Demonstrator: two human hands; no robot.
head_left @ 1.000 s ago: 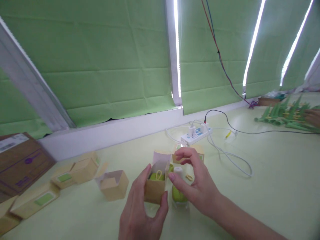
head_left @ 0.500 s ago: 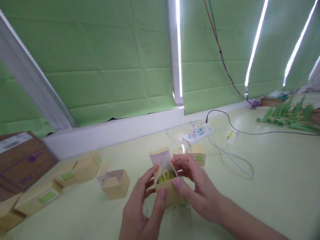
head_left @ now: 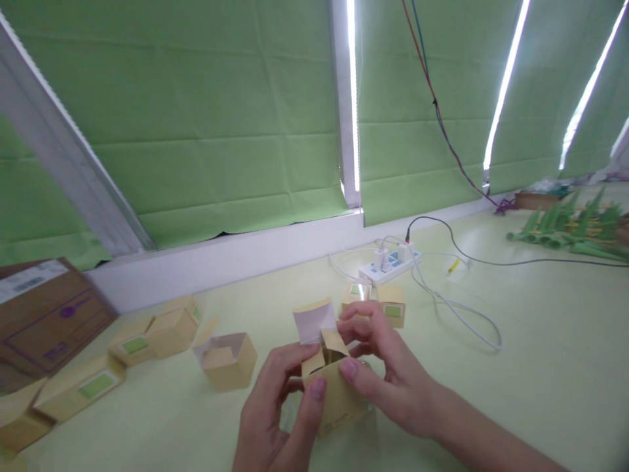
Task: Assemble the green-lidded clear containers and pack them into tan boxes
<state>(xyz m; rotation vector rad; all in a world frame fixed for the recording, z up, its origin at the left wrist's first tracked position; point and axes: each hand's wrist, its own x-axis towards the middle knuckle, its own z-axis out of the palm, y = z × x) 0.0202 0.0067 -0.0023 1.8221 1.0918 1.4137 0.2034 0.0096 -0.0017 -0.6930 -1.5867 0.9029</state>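
Big carton [head_left: 54, 321]: far left, near closed boxes [head_left: 170, 331].
Open box [head_left: 228, 367]: on the table [head_left: 540, 373], near the left hand [head_left: 275, 403].
Left hand: holds the held box's left side, thumb in front.
Held box [head_left: 339, 396]: between both hands, lid raised, side flaps bent inward.
Right hand [head_left: 393, 380]: grips its right side.

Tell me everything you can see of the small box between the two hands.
The small box is tan and looks like thin card, with faint print low on its front. Its lid flap stands up at the back, showing a pale inner face. Two side flaps fold inward over the top, leaving a dark gap between them. The left hand holds its left side, thumb on the front; the right hand holds its right side, thumb at the front top edge. Whether its base touches the table is unclear.
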